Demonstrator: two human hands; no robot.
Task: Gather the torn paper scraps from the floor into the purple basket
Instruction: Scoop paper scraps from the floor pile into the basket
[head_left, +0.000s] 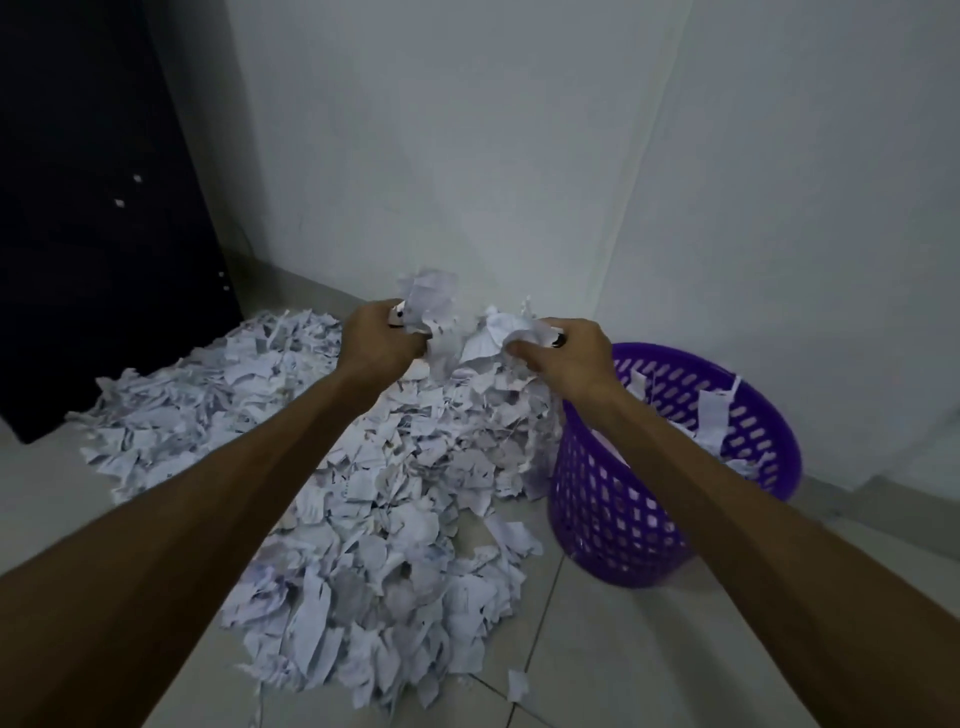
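Note:
A wide heap of torn white paper scraps (363, 499) covers the tiled floor in front of me. The purple basket (613, 514), a perforated plastic one, stands upright to the right of the heap with some scraps inside. My left hand (376, 345) is raised above the far end of the heap, closed around a bunch of paper scraps (431, 306). My right hand (563, 358) is level with it, just left of the basket's rim, and grips another bunch of scraps (504, 335). Both forearms stretch out from the bottom corners.
A dark cabinet (93, 218) stands at the left against the wall, with its base touching the heap. Pale walls meet in a corner behind the heap and basket. One loose scrap (517, 685) lies on the tiles near the front.

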